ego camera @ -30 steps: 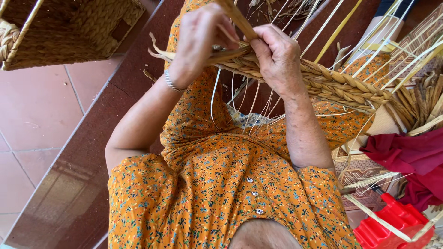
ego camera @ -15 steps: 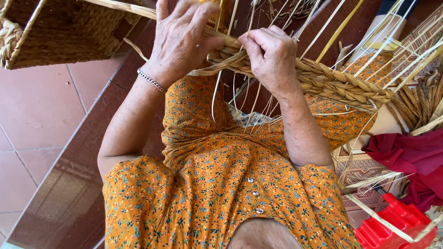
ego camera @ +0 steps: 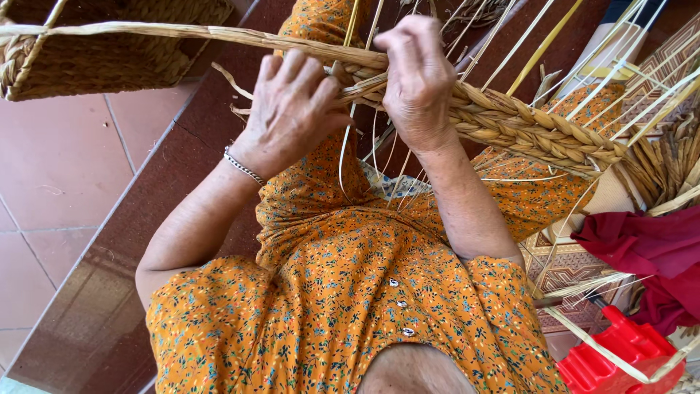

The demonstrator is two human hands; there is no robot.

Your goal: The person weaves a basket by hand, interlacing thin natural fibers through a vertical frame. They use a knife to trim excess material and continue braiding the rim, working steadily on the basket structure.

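Both hands meet at the free end of a thick straw braid [ego camera: 539, 131], which runs from the right side of the view, where it joins a fan of stiff upright stalks [ego camera: 663, 168], leftward to the middle of the picture, above the lap of an orange flowered dress [ego camera: 350, 306]. The left hand [ego camera: 292, 113] lies palm down just left of the braid's end, its fingers curled loosely over the loose strands there and its thumb pressed against them, touching the right hand. A long flat straw strand [ego camera: 146, 31] leaves this grip and stretches away to the left, passing in front of a woven basket [ego camera: 95, 66] at the top left corner. A thin bracelet [ego camera: 243, 167] sits on the left wrist.

The right hand [ego camera: 417, 80] is closed down over the braid from above, fingers wrapped around its last plaited turns, so the finished braid comes out from under the heel of the hand and runs off to the right. Thin pale strands [ego camera: 350, 157] hang from under both hands toward the dress.

To the right, below the braid, lie a dark red cloth [ego camera: 642, 248] and, lower still, a red plastic thing [ego camera: 620, 361]. Tiled floor [ego camera: 51, 190] shows on the left.
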